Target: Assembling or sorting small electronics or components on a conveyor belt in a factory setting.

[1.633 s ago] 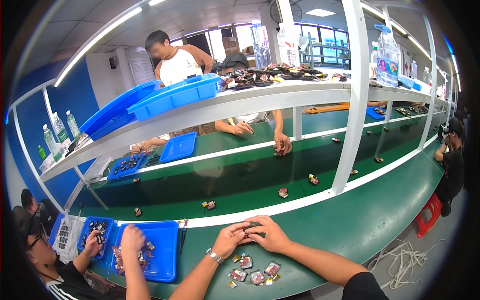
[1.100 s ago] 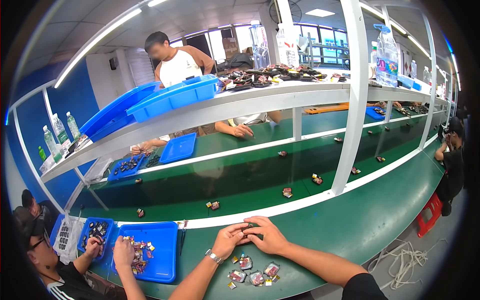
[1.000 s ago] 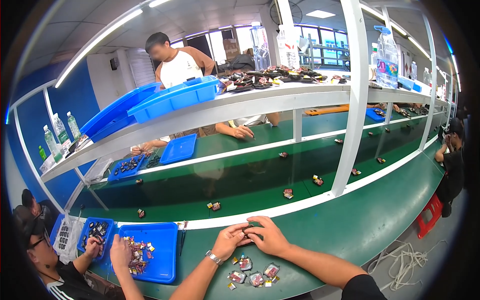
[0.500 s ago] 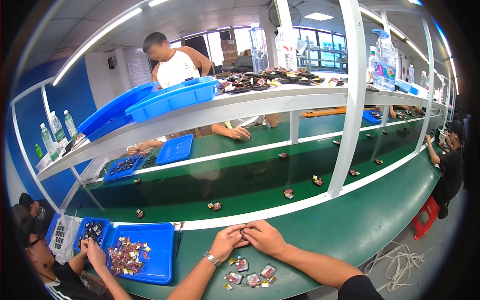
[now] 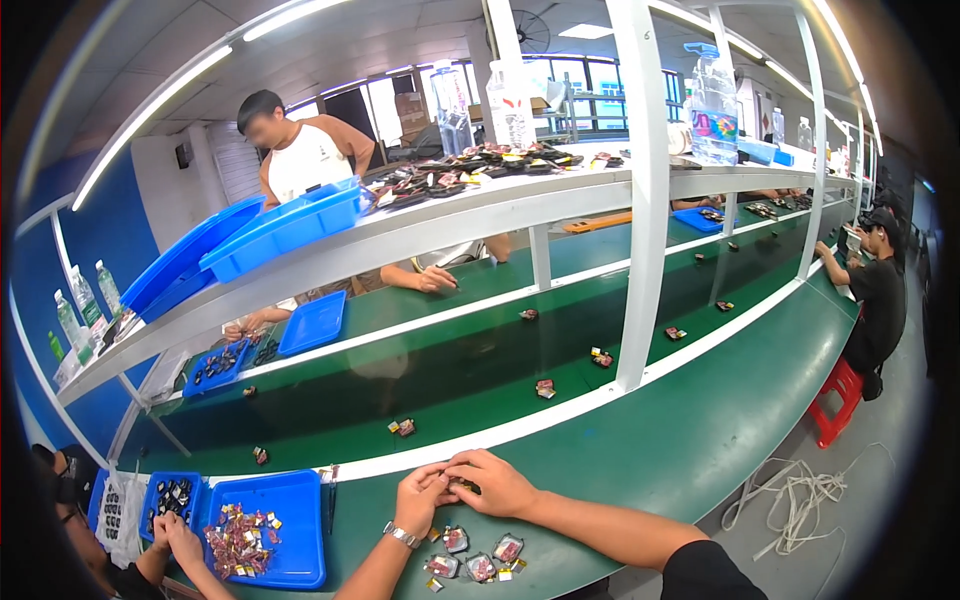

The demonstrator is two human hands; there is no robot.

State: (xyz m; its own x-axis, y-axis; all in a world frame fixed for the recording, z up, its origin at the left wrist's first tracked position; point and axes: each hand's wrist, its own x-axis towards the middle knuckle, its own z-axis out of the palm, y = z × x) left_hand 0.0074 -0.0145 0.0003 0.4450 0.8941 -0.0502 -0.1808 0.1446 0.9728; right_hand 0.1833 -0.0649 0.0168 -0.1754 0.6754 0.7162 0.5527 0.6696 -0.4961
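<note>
Fingers (image 5: 462,472) of the left hand (image 5: 423,498) and right hand (image 5: 495,486) are clamped on a small dark electronic unit (image 5: 465,485), mostly hidden, over the smooth green table (image 5: 650,455). A loose pinch could drop it onto the rounded, glossy circuit modules (image 5: 480,569) lying just nearer; a dragging right forearm (image 5: 600,532) might scatter their flat silver-and-yellow battery cells (image 5: 435,584). Left of them stands a shiny blue plastic tray (image 5: 301,510) with rounded corners.
</note>
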